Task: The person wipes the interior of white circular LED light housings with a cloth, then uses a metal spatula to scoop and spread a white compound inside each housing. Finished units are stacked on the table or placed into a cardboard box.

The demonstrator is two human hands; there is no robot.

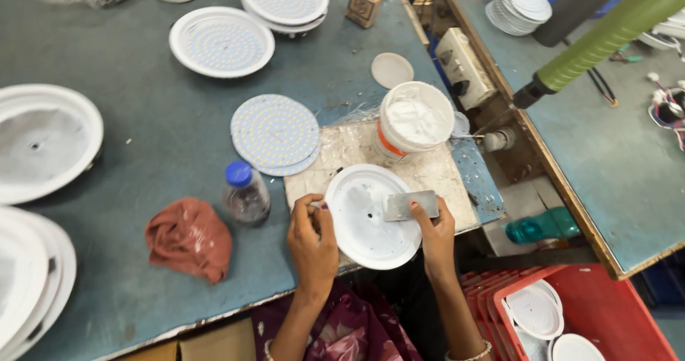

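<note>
Left hand [312, 238] grips the rim of a white round lamp housing [371, 222], fingers curled shut on its left edge; housing sits tilted at the near edge of the surface [143, 140], on a paste-smeared board [357, 150]. Right hand [435, 234] pinches a flat metal scraper blade [409, 205], laid across the housing's inside. Just behind: open white paste tub [416, 124], stacked LED discs [275, 134]. Left of hands: small blue-capped bottle [245, 193] & reddish rag [190, 237].

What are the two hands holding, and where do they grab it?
The left hand pinches the round white shallow dish at its left rim. The right hand holds a flat grey metal scraper blade by its right end, laid on the dish.
</note>
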